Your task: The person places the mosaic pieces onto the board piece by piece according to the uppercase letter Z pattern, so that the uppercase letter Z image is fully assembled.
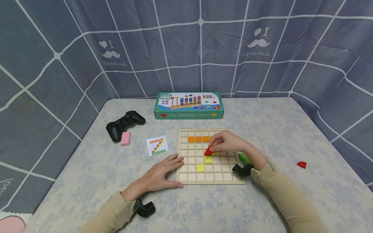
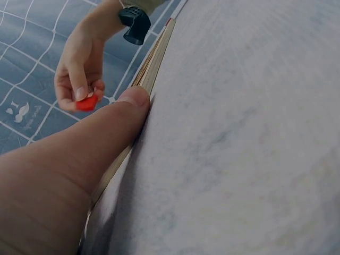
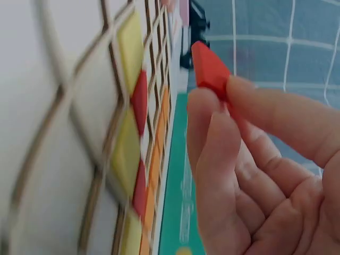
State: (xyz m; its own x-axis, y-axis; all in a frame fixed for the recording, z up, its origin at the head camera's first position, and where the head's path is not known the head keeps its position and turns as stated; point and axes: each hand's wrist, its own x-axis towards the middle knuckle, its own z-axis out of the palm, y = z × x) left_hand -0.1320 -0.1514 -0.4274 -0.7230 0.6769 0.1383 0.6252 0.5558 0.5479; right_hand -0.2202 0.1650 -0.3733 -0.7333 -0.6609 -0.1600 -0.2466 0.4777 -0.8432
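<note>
Over the wooden grid board (image 1: 190,178), my right hand (image 1: 225,142) pinches a red block with a curved side (image 3: 211,69) between thumb and fingers. Orange tiles (image 1: 198,139) form a row near the board's top. Below them, yellow tiles (image 1: 200,168) run in a diagonal, and the right wrist view shows red pieces (image 3: 139,101) lying beside yellow ones. My left hand (image 1: 158,171) lies at the board's left side, fingers extended onto its edge and thumb (image 2: 133,101) against the lower corner. A pattern card (image 1: 157,145) with a coloured figure lies left of the board.
Green pieces (image 1: 244,158) lie at the board's right edge, partly behind my right wrist. Farther right is another red piece (image 1: 301,165). A green game box (image 1: 188,106) stands behind the board. At left are a black game controller (image 1: 125,124) and a pink block (image 1: 125,138).
</note>
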